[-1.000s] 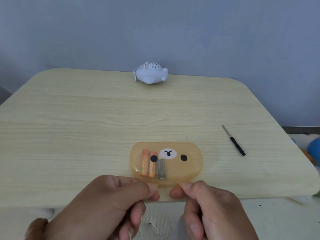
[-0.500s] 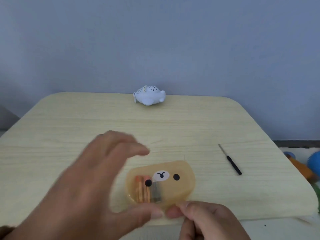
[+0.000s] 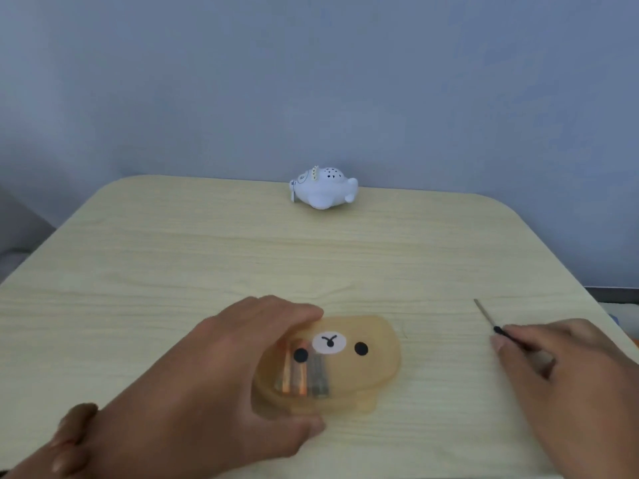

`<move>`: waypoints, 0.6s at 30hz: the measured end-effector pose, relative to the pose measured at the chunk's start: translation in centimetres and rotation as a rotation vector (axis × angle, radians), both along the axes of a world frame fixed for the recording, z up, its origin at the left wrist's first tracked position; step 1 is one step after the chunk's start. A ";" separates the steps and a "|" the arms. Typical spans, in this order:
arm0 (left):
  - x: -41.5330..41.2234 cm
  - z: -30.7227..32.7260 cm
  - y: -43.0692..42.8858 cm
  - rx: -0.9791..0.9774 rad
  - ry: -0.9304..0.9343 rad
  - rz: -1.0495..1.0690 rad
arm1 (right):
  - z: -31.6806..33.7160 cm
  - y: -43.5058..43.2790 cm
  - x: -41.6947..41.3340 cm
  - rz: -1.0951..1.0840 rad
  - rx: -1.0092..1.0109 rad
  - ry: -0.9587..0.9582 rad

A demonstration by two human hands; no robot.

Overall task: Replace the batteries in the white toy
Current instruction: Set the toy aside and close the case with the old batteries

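While the left hand (image 3: 207, 385) grips the translucent orange bear-faced box (image 3: 373, 368) of batteries (image 3: 304, 378), the right hand (image 3: 570, 368) pinches the black-handled screwdriver (image 3: 484, 312) — tool-gathering; next, reach the rounded white plastic toy (image 3: 323, 191) at the wooden table (image 3: 173, 257)'s far edge.

You've got a pale wood-grain table (image 3: 166, 271) with rounded far corners in front of you. Behind it there's a plain blue-grey wall (image 3: 311, 81), and at far right a dark skirting strip (image 3: 613, 292).
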State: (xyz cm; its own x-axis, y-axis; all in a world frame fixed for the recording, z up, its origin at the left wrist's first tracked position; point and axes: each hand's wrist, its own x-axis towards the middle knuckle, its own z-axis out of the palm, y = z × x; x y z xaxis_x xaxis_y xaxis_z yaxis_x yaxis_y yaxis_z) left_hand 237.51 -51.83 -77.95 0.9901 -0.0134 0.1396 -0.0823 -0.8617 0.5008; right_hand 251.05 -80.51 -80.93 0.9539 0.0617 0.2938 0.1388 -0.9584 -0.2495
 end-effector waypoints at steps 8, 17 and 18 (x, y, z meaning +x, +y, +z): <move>4.2 4.6 7.0 0.067 -0.100 -0.010 | 4.0 6.9 2.6 0.124 0.282 -0.029; 8.7 29.3 14.2 -0.009 -0.135 -0.127 | 27.6 15.0 4.1 0.247 0.588 0.009; 8.8 33.1 15.2 0.005 -0.137 -0.128 | 31.5 15.9 4.6 0.274 0.622 0.032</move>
